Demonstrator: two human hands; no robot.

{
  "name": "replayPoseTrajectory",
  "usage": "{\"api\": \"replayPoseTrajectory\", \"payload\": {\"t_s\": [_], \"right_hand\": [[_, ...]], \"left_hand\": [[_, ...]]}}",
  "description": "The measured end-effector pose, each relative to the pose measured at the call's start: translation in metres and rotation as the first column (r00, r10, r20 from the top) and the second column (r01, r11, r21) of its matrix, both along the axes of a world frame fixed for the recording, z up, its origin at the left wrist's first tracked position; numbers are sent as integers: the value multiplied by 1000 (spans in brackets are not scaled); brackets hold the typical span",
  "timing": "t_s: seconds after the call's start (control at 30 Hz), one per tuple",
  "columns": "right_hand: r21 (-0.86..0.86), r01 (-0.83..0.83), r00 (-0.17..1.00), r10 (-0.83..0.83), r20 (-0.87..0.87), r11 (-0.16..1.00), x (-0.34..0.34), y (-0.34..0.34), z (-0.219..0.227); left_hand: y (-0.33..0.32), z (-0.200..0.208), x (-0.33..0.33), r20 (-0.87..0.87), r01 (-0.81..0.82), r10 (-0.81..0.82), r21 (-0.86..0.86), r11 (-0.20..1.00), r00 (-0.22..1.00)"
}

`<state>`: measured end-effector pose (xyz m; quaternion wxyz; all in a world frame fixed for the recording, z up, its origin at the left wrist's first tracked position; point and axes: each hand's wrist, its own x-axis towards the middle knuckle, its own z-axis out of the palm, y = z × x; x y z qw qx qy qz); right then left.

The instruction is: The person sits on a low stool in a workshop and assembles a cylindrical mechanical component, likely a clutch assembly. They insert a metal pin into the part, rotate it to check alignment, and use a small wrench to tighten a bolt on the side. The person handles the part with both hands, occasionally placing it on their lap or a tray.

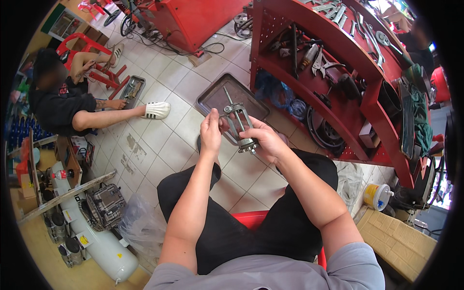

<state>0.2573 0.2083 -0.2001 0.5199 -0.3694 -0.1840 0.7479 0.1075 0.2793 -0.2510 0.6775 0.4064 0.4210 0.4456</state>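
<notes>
And over on the right, a dark red metal tabletop (321, 31) carries a spread of silver wrenches (340, 13)! Beneath it, silver locking pliers (317, 64) lie on the red shelf (307, 81); lower down there's a black round thing (333, 131), possibly a wheel, though shadow makes it hard to tell. Near right, a white-and-yellow plastic bucket (376, 196) beside flat brown cardboard (397, 241). Swing left: a white cylindrical metal tank (108, 249), a crumpled clear plastic bag (145, 217) next to it. Beyond, a black-clad person (58, 104) sits, striped white shoe (158, 110) on pale floor tiles (174, 104)!
</notes>
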Motion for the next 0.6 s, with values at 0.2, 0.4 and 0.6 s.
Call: {"api": "replayPoseTrajectory", "payload": {"t_s": [0.2, 0.4, 0.6], "right_hand": [[4, 3, 1000, -3, -14, 1000, 0, -1, 2], [8, 10, 1000, -9, -21, 1000, 0, 0, -1], [7, -46, 995, 45, 88, 999, -9, -3, -7]], "left_hand": [[3, 1, -5, -196, -40, 37, -12, 999, 980], [5, -12, -7, 61, -94, 115, -280, 955, 992], [-4, -18, 3, 396, 31, 257, -592, 805, 882]]}}
